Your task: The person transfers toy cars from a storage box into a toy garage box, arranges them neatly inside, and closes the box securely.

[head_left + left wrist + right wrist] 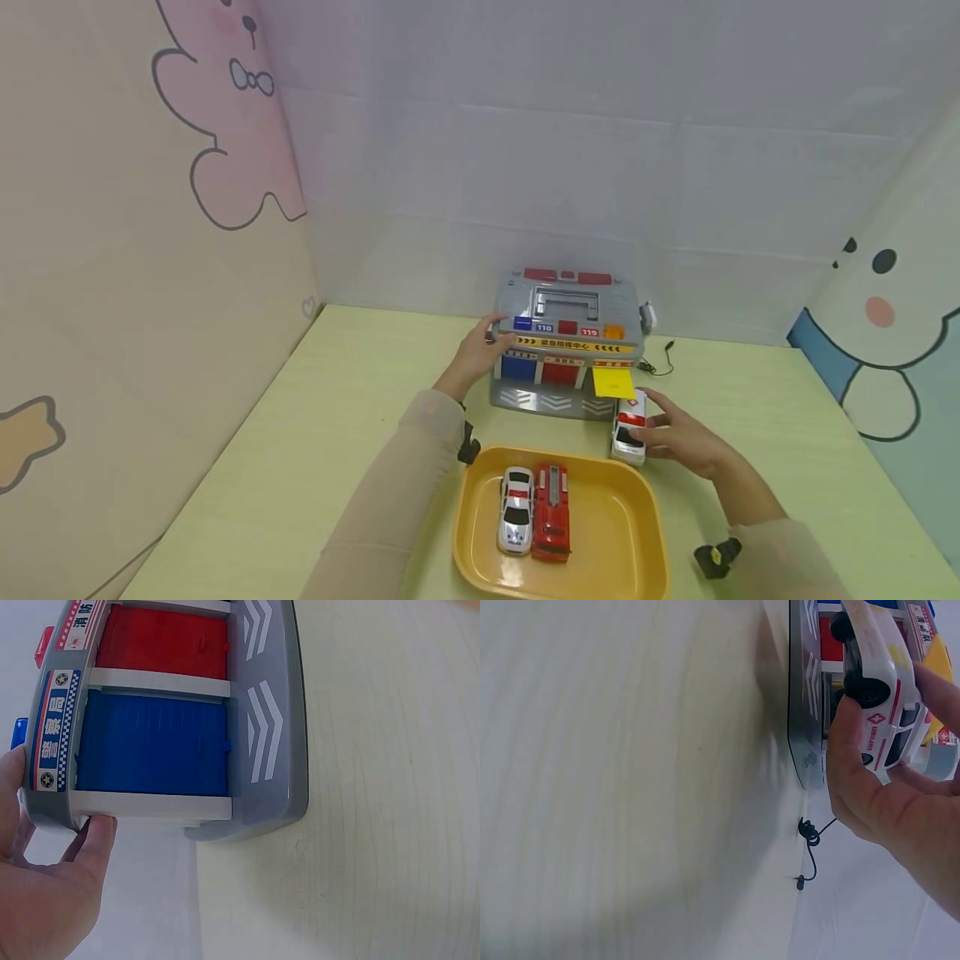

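A grey toy garage point(567, 333) stands at the back of the table, with a blue door point(154, 742), a red door point(161, 641) and a raised yellow door point(614, 383). My left hand point(476, 357) grips its left upper edge; in the left wrist view the thumb lies under that edge. My right hand point(686, 437) holds a white toy ambulance point(628, 427) by its sides, in front of the raised yellow door. In the right wrist view the ambulance point(885, 697) is between thumb and fingers, close to the garage's front ramp.
A yellow tray point(615, 575) in front of the garage holds a white toy police car point(516, 512) and a red toy fire truck point(552, 512). A thin black cord point(663, 362) lies right of the garage. Fabric walls point(480, 167) enclose the table.
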{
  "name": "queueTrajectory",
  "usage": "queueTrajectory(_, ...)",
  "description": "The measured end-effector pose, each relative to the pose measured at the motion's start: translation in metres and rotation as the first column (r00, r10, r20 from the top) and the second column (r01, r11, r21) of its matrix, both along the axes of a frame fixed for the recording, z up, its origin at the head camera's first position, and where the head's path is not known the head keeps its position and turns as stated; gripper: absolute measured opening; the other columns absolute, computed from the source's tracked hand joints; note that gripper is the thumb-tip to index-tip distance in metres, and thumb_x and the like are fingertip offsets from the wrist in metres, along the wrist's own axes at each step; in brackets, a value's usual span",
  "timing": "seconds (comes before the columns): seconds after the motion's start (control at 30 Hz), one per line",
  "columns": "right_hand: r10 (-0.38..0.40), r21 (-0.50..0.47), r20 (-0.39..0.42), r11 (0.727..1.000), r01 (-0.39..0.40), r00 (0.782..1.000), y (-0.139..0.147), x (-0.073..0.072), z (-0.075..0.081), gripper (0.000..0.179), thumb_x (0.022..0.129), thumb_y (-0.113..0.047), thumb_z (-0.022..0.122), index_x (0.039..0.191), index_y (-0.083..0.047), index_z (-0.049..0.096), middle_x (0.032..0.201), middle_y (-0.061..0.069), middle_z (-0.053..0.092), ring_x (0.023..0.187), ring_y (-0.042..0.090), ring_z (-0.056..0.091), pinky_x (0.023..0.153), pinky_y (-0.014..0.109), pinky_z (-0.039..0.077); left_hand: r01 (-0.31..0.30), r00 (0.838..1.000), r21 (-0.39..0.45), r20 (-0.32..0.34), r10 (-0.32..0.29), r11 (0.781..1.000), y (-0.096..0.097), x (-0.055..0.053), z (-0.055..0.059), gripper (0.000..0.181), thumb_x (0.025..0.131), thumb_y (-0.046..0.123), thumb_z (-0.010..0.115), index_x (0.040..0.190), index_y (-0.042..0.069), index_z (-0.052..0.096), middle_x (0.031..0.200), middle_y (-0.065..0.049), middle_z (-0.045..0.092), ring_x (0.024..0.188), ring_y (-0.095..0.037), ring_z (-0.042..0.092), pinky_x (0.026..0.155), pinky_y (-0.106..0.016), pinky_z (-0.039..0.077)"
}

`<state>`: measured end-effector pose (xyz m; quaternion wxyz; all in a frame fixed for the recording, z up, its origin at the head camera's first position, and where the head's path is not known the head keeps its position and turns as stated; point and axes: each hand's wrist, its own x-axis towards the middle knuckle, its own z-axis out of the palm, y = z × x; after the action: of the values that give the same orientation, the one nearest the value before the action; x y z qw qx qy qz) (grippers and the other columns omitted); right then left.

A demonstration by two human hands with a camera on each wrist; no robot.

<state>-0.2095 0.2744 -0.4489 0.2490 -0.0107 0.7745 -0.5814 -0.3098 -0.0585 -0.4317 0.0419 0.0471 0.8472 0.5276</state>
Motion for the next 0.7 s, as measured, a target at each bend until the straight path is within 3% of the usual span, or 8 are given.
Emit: queueTrajectory(0.7, -0.003, -0.084, -0.037, 0.996, 0.000, 0.999, -0.027, -0.023, -0.018, 0.088, 0.093, -0.009, 0.066, 0.154, -0.004, 0.002, 0.133, 0.034, 0.027, 0.103, 0.034, 0.053, 0.091, 0.047, 0.050, -0.010, 1.000, 0.016, 0.021, 0.010, 1.000, 0.001, 0.002, 0.002, 0.051, 0.098, 0.038, 0.058, 0.145, 0.024, 0.043, 0.131, -0.015, 0.053, 0.115, -0.029, 0.053, 0.090, -0.045, 0.049)
